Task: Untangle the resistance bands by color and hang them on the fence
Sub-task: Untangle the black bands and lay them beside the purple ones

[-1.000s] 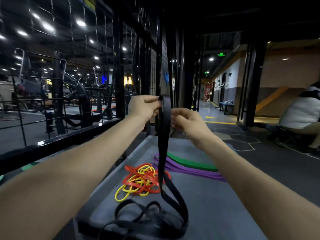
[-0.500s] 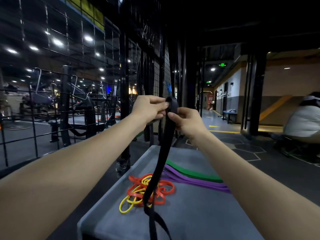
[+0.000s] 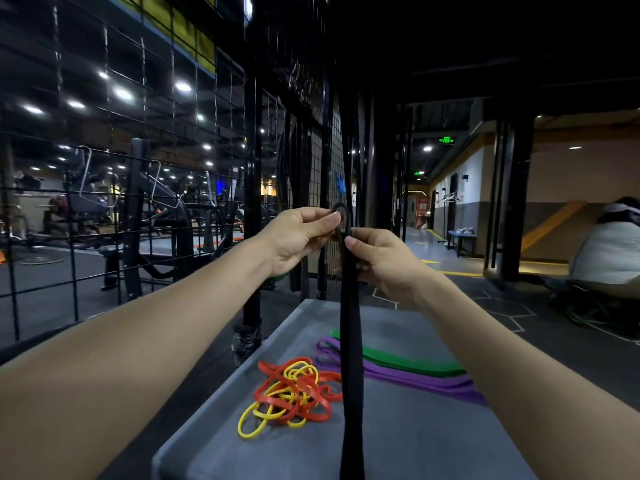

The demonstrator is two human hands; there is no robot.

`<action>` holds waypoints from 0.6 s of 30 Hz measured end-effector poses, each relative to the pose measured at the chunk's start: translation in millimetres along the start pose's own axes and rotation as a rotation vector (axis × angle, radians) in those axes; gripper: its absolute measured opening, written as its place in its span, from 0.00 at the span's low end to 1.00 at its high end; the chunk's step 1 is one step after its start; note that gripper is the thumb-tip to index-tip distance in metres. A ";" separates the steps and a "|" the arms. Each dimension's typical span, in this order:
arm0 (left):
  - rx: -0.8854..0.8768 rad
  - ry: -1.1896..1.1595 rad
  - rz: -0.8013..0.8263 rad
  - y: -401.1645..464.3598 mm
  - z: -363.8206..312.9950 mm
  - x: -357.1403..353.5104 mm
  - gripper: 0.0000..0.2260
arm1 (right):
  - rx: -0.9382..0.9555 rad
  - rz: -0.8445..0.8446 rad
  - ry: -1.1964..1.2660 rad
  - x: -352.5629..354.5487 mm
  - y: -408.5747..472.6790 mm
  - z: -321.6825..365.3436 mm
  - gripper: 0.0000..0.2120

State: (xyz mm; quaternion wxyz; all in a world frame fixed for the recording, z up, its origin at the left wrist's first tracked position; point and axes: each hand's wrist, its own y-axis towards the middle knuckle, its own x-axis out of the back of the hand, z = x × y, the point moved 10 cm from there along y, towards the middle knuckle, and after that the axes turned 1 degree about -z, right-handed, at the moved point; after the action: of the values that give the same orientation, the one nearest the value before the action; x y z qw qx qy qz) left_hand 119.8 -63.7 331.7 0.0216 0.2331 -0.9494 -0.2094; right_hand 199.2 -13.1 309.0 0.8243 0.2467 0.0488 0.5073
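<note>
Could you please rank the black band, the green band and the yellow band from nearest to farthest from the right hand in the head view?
1. black band, pinched in the right hand.
2. green band, on the platform below.
3. yellow band, lower left, tangled with orange.

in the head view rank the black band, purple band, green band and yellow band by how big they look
1. black band, though it hangs nearest the camera, which inflates it
2. purple band
3. green band, partly hidden behind the purple, so this order is unsure
4. yellow band, thinnest, tangled with the red band
</note>
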 end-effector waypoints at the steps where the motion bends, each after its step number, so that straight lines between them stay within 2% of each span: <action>1: -0.021 -0.013 -0.021 1.4 -3.3 0.1 0.02 | -0.013 0.004 0.009 -0.5 1.0 -0.2 0.10; 7: -0.101 -0.003 -0.092 7.9 -12.1 -5.1 0.03 | -0.037 0.000 0.042 0.5 6.3 0.3 0.10; 10: -0.112 -0.067 -0.083 9.3 -12.3 -7.5 0.03 | -0.008 0.031 -0.070 -1.7 7.4 0.8 0.10; 13: -0.122 -0.150 -0.115 9.1 -15.7 -6.9 0.04 | 0.034 0.036 -0.256 0.9 8.7 -0.5 0.05; 16: -0.155 -0.258 -0.197 10.1 -29.6 5.1 0.03 | 0.035 0.033 -0.441 5.0 6.6 -11.2 0.11; 18: -0.184 -0.324 -0.266 10.6 -39.9 19.2 0.03 | -0.009 0.009 -0.494 11.0 3.2 -21.4 0.10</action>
State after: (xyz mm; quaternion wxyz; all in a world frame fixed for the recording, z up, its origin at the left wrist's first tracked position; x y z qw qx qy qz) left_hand 103.6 -79.4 371.3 -0.1380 0.3168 -0.8782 -0.3309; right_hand 194.9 5.2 293.7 0.8101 0.3596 -0.1575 0.4355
